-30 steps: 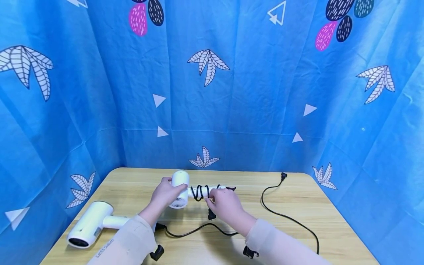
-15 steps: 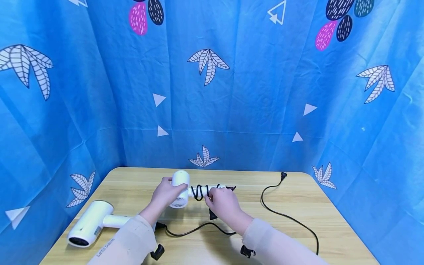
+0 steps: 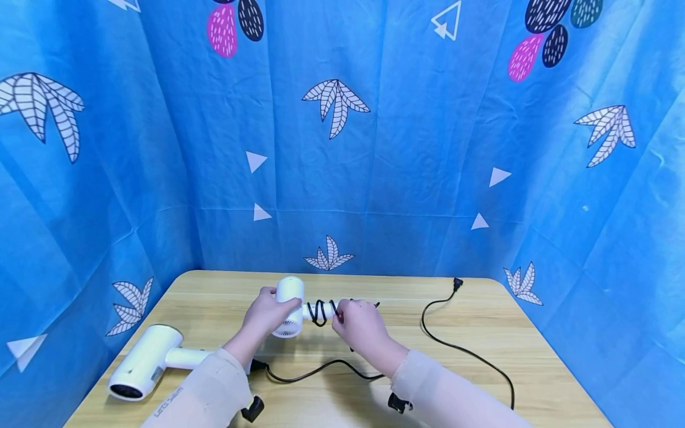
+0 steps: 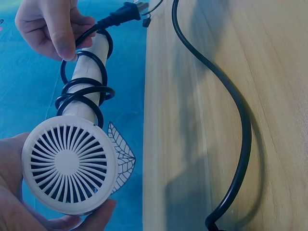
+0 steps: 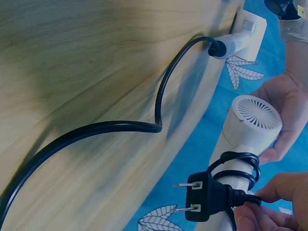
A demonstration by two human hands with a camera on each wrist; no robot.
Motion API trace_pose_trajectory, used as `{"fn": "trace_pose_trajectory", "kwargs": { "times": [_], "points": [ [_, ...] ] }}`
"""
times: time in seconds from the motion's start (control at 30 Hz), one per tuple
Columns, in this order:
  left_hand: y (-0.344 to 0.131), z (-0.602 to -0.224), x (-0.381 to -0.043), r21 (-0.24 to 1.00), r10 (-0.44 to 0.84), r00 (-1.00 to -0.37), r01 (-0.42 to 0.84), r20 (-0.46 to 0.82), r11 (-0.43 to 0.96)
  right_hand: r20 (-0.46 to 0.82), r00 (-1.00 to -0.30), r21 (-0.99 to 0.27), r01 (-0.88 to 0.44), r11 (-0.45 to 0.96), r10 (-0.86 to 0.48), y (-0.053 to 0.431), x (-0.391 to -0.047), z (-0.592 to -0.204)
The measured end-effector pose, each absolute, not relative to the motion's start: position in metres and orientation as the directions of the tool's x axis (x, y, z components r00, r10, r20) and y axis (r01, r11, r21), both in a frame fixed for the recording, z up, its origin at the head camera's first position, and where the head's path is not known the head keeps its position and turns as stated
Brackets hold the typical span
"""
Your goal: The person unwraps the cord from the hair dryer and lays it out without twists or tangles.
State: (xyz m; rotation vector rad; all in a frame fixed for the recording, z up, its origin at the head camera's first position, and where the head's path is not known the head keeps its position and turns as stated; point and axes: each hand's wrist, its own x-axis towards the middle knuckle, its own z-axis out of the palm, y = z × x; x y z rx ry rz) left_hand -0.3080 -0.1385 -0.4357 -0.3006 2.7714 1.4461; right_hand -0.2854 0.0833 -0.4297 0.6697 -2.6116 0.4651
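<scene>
My left hand (image 3: 266, 314) grips the barrel of a white hair dryer (image 3: 291, 289), thumb and fingers around it, with the slotted grille (image 4: 67, 163) facing the left wrist camera. The handle points right, and a black cord (image 4: 86, 91) is wound around it in several loops. Up by the handle's end, my right hand (image 3: 363, 326) pinches the cord between thumb and fingers, just behind its two-pin plug (image 5: 202, 197). In the right wrist view the plug crosses in front of the handle, prongs pointing away from the hand. From the head, my right hand hides most of the plug.
A second white hair dryer (image 3: 147, 362) lies at the left of the wooden table (image 3: 401, 297), partly behind my left sleeve. Its black cord (image 3: 471, 352) runs across the table, passes under my right arm, and ends in a plug (image 3: 458, 284) near the back edge.
My right hand has turned slightly at the handle, and the plug that hung below it has swung right, mostly out of sight behind the hand. My left hand keeps its grip.
</scene>
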Motion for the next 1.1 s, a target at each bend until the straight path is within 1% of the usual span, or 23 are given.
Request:
{"fn": "trace_pose_trajectory", "kwargs": {
  "times": [0.13, 0.23, 0.43, 0.57, 0.73, 0.87, 1.1],
  "points": [
    [-0.139, -0.436, -0.308, 0.811, -0.168, -0.982, -0.171, -0.091, 0.56, 0.456, -0.801, -0.216, -0.522, 0.825, -0.387, 0.083, -0.285, -0.428],
    [-0.139, -0.436, -0.307, 0.812, -0.165, -0.982, -0.17, -0.092, 0.558, 0.479, -0.784, -0.2, -0.536, 0.82, -0.396, 0.083, -0.285, -0.426],
    [-0.141, -0.436, -0.306, 0.819, -0.161, -0.982, -0.173, -0.1, 0.547, 0.517, -0.75, -0.134, -0.546, 0.827, -0.412, 0.083, -0.286, -0.419],
    [-0.141, -0.437, -0.306, 0.82, -0.158, -0.982, -0.172, -0.1, 0.546, 0.5, -0.755, -0.077, -0.526, 0.847, -0.424, 0.082, -0.286, -0.413],
    [-0.142, -0.437, -0.306, 0.822, -0.153, -0.983, -0.167, -0.098, 0.544, 0.479, -0.753, 0.052, -0.489, 0.871, -0.452, 0.081, -0.286, -0.406],
    [-0.143, -0.435, -0.306, 0.83, -0.146, -0.984, -0.164, -0.101, 0.533, 0.479, -0.715, 0.175, -0.49, 0.854, -0.509, 0.083, -0.287, -0.401],
    [-0.143, -0.433, -0.305, 0.841, -0.138, -0.984, -0.165, -0.108, 0.515, 0.461, -0.651, 0.322, -0.511, 0.797, -0.603, 0.089, -0.294, -0.387]
  ]
}}
